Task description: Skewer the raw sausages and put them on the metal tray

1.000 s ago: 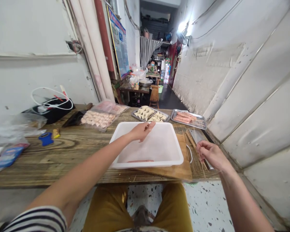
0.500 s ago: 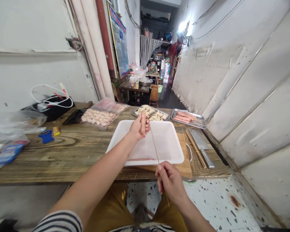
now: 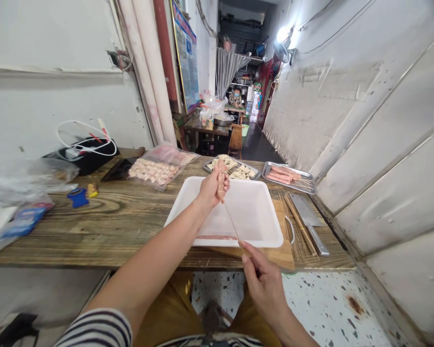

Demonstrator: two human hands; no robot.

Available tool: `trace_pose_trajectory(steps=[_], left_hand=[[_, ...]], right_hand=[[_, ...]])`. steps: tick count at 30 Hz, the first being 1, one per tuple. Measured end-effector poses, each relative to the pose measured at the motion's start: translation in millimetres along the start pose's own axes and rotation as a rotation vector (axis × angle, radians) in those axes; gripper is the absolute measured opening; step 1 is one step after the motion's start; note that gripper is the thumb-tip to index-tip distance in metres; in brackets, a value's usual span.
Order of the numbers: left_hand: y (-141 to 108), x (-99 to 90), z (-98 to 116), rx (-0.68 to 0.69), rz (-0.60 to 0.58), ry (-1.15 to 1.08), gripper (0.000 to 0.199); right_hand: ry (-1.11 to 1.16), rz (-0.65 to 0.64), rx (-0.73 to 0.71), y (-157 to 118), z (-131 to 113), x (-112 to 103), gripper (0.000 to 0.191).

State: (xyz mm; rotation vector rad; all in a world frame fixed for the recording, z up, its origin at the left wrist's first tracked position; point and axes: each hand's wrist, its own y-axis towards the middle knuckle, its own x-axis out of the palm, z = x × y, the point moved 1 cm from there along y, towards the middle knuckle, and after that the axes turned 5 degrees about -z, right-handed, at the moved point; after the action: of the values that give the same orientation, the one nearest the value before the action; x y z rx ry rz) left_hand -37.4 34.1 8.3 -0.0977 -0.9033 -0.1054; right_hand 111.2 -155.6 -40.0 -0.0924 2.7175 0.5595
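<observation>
While the L hand (image 3: 212,187) is curled snugly round a sausage (image 3: 221,182), tip up over the white tub (image 3: 278,229), the R hand (image 3: 263,279) pinches a thin stick (image 3: 231,220) b/w thumb & fingers by the tub's front rim. The stick's far end meets the sausage's lower end; can't tell how deep it's in, if at all, so this one looks part-done at best. Several skewered sausages (image 3: 279,175) lie on the metal tray (image 3: 313,190) at the far R of the desk (image 3: 104,233); those look finished. Another, call it the loose sausage (image 3: 217,237), lies along the tub's near side w/ no stick visible, so prob. left to do. Spare sticks (image 3: 299,224) lie R of the tub, next to the cleaver (image 3: 305,209), i.e. there's stock for more.
</observation>
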Motion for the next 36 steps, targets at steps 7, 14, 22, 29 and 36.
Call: trace_pose_trajectory(steps=[7,14,22,29,36], left_hand=[[0.1,0.4,1.9,-0.042,0.042,-0.028,0.034],[1.9,-3.0,3.8,0.02,-0.058,0.011,0.038],[-2.6,0.5,4.2,0.112,-0.084,0.063,0.041],[-3.7,1.4,5.3,0.138,-0.072,0.033,0.042],[-0.2,-2.2,3.7,0.169,-0.099,0.016,0.042]], right_hand=[[-0.034,-0.005,0.019,-3.4,-0.5,-2.4,0.032],[-0.016,-0.029,0.042,-4.0,-4.3,-4.9,0.033],[0.027,-0.045,0.081,-1.8,-6.9,-5.2,0.033],[0.029,-0.042,0.071,-0.5,-5.6,-2.2,0.032],[-0.006,-0.054,0.062,3.7,-11.6,1.0,0.034]])
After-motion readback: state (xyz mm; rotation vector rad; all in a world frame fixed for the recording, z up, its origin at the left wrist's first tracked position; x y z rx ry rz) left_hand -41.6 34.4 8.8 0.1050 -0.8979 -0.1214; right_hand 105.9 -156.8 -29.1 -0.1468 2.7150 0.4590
